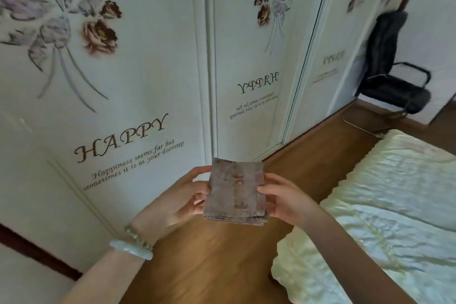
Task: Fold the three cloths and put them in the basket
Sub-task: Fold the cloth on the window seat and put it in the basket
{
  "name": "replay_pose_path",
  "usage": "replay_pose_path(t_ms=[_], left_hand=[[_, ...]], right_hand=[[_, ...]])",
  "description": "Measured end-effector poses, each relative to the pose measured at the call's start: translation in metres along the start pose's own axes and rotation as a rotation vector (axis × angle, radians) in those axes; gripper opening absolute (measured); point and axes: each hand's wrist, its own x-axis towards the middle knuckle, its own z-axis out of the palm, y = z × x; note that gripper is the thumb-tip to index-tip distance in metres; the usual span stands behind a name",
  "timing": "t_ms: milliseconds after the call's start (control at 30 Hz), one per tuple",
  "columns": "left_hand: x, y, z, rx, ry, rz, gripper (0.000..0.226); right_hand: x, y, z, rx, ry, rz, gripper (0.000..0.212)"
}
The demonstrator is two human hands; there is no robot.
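Left hand [177, 201] and right hand [290, 201] pinch opposite edges of a faded, square-folded cloth [234, 192].

Flowered doors [148, 81] at ten; wood floor [222, 266] at six; cream bed [394, 205] at four; black chair [394, 81], perhaps draped, at two.

Both forearms raised, left hand [177, 201] and right hand [290, 201] pinching opposite edges of folded cloth [233, 195]

A folded cloth [235, 191] sits between both hands, above the floor [209, 254]; bed [394, 205] right, wardrobe doors [123, 81] behind.
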Motion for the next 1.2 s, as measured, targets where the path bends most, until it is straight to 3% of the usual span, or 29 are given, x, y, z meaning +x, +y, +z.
replay_pose_path(t_ms=[167, 533, 700, 900, 1200], left_hand=[[0.063, 0.03, 0.005, 0.034, -0.102, -0.027, 0.051], [0.242, 0.099, 0.05, 0.157, -0.236, -0.083, 0.046], [0.331, 0.145, 0.084, 0.196, -0.292, -0.103, 0.049], [0.418, 0.185, 0.125, 0.179, -0.366, -0.108, 0.049], [0.551, 0.224, 0.192, 0.24, -0.522, -0.188, 0.046]], right_hand=[[0.024, -0.023, -0.024, 0.03, 0.05, -0.039, 0.042], [0.114, -0.096, -0.112, 0.166, 0.177, -0.131, 0.034], [0.162, -0.153, -0.166, 0.18, 0.222, -0.177, 0.042], [0.199, -0.211, -0.221, 0.213, 0.268, -0.232, 0.031], [0.25, -0.264, -0.305, 0.217, 0.5, -0.265, 0.031]])
